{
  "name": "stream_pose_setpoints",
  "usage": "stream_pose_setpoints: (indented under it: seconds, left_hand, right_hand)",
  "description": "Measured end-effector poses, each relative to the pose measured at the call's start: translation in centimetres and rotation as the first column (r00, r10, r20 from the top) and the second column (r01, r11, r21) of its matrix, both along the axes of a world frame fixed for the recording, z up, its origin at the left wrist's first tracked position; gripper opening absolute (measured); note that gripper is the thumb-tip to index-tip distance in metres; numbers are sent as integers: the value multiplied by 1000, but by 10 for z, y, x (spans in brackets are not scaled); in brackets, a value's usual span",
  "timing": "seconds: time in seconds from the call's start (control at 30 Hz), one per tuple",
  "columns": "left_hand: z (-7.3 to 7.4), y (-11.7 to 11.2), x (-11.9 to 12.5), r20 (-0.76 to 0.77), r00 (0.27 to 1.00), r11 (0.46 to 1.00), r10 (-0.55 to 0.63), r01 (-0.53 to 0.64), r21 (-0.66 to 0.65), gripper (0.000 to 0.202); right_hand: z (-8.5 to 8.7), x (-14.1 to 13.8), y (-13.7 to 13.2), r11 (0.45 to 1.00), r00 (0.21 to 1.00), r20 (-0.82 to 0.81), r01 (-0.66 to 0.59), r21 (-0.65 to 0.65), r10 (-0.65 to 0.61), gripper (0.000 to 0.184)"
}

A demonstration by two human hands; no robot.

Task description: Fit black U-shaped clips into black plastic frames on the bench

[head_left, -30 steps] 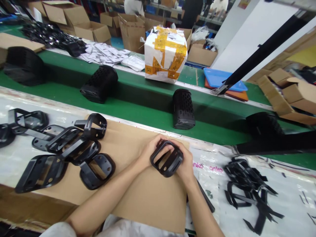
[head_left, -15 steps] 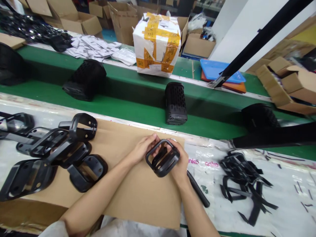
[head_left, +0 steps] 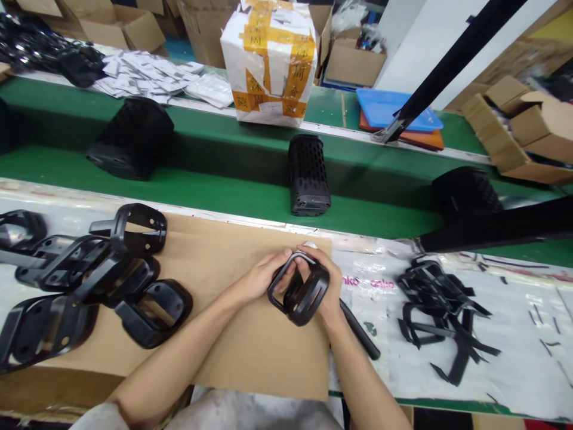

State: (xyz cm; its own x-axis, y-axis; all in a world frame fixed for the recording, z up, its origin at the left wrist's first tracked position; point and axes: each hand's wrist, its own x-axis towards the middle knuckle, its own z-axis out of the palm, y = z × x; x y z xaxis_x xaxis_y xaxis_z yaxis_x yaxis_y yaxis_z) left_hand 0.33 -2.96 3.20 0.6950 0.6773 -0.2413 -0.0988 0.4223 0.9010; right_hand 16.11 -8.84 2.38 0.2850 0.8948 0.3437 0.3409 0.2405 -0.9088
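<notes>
Our left hand (head_left: 262, 278) and right hand (head_left: 320, 283) grip a black plastic frame (head_left: 299, 289), fingers (head_left: 308, 254) closed around its open loop, at the far right edge of a cardboard sheet (head_left: 264, 340). Overlapping frames (head_left: 89, 275) crowd the left, with bare cardboard toward us. Black plastic scraps (head_left: 443, 310) and a black rod (head_left: 359, 329) lie right; a green conveyor belt (head_left: 224, 191) runs along the far side.

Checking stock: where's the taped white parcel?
Head view, top centre: the taped parcel sits on the far green conveyor, behind the upright black mesh casing.
</notes>
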Motion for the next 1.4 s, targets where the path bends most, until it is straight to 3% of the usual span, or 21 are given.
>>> stream_pose_setpoints:
  seconds: [0.13, 0.4, 0.63, 0.83, 1.07, 1.4]
  left_hand:
    - [2, 0, 0, -14, 1000, 1000, 9, -10, -25, 59]
    - [6, -12, 6, -262, 956, 978, 133, -83, 193, 67]
    - [13, -15, 6, -373, 919, 972, 130, -44, 230, 70]
    - [11, -9, 2, -319, 941, 973, 114, -41, 229, 67]
    - [7, 2, 0, -215, 976, 997, 41, -26, 73, 65]
    - [13, 6, 0, -32, 999, 995, 35, -38, -90, 66]
  right_hand:
    - [-1, -1, 0, 999, 999, -6, -50, 15, 50, 19]
    - [2, -3, -7, 992, 996, 26, 88, -89, -86, 14]
    - [8, -4, -7, 987, 996, -22, 80, -140, -84, 15]
    - [8, 2, -4, 983, 999, -20, 26, -183, -30, 19]
    - [0, 1, -4, 988, 998, -65, -8, -157, -2, 20]
    - [5, -3, -3, 951, 953, -90, 278, -134, -291, 27]
